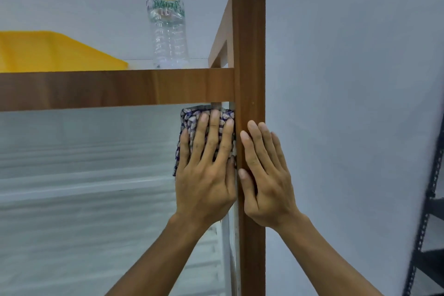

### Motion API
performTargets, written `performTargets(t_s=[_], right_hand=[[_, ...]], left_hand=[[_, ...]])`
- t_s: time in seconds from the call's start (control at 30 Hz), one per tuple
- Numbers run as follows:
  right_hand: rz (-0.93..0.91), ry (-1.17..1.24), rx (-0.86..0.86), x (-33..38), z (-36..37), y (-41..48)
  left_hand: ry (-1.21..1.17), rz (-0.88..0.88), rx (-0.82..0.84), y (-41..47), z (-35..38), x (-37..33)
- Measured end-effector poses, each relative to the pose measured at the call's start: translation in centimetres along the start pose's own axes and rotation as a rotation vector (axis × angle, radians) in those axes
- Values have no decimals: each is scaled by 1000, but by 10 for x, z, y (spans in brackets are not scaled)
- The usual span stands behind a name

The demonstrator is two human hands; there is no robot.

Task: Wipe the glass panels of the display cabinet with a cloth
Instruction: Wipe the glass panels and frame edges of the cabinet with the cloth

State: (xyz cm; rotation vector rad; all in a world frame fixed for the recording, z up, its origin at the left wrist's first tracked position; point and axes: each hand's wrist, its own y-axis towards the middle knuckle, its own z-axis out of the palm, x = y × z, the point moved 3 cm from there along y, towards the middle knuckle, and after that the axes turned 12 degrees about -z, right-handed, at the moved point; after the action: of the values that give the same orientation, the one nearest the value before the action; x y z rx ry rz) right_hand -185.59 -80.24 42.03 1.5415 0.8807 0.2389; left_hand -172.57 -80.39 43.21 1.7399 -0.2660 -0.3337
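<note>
My left hand (206, 170) lies flat, fingers straight, pressing a folded blue-and-white checked cloth (189, 122) against the front glass panel (84, 199) of the display cabinet, in the panel's top right corner just under the wooden top rail (115, 90). My right hand (264, 180) rests flat with straight fingers on the cabinet's wooden right corner post (249, 55), beside the left hand. Most of the cloth is hidden under my left hand.
On the cabinet's top stand a clear plastic water bottle (168, 24) and a yellow tray-like object (48, 53) at the left. A pale wall (348, 103) lies to the right, and a dark perforated metal rack (427, 235) shows at the far right edge.
</note>
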Motion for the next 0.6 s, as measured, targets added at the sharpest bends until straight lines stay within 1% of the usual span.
performTargets(t_s=[0.1,0.23,0.33,0.43,0.5,0.6], right_hand=[[5,116,-61,-5,4,-2],[0,290,-106,-16,1,0],[105,477,-173,-31,2,2],[176,738,-210,-40,11,-2],[167,880,-227,-43,20,-7],[103,1019,-263,-53,31,-11]], left_hand=[[-136,-80,-92,-3,6,-10],[-467,-224,-198,-5,7,-28],[-586,-319,-228,-7,6,-37],[-560,-354,-247,-9,1,-50],[-479,-323,-271,-11,1,-57],[-308,-279,-315,-15,4,-71]])
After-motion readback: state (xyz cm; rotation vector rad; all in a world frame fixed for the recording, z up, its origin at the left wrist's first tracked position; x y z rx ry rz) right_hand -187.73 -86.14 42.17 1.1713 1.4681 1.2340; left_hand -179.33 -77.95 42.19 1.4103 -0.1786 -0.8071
